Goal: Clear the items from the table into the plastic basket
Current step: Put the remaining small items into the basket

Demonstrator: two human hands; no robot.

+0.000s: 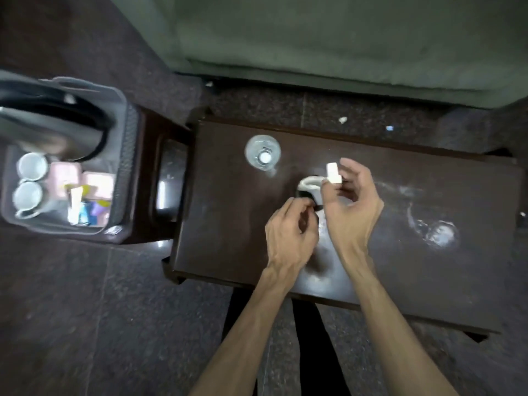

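Observation:
Over the middle of the dark wooden table [428,281], my right hand [353,207] pinches a small white plug-like block [333,172] between thumb and forefinger. A white cable [307,182] loops from the block down toward my left hand [291,232], whose fingers are closed on its dark end. A clear plastic water bottle [263,155] stands upright at the table's back left. The grey plastic basket [121,155] sits on a stool to the left and holds two white cups [30,181], pink packets and small sachets.
A dark handled bag [51,121] lies in the basket's far end. The basket's brown stool [163,178] stands close to the table's left edge. A green-covered bed [343,38] runs behind the table. White smudges [440,232] mark the tabletop at right.

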